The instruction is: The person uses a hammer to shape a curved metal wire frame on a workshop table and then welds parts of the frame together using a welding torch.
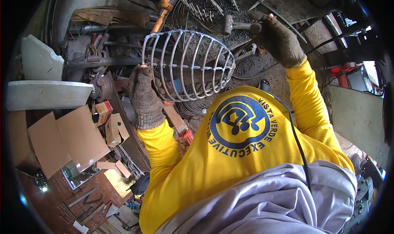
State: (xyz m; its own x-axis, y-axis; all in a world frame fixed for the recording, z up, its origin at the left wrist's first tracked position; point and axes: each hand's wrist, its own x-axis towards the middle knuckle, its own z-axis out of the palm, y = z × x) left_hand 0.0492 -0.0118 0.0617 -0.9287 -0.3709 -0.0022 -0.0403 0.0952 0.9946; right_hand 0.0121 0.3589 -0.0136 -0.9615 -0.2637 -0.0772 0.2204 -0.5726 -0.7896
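A dome-shaped cage of welded metal rods (193, 66) hangs in front of me, its open, wide end toward the left. My left hand (145, 96), in a brown knitted glove, is closed on the cage's rim at that end. Up and to the right, my right hand (279, 39), gloved alike, is closed around the handle of a hammer (228, 24). The hammer's blunt head points left, above the narrow end of the cage and apart from it. Part of the handle is hidden by the glove.
An orange power tool (167, 4) lies beyond the cage. A chipping hammer (259, 2) and loose metal rods (197, 10) rest on the dark, gritty surface. At left are cardboard boxes (67, 137) and pale curved panels (49, 95). Hand tools lie on a brown board (53, 201).
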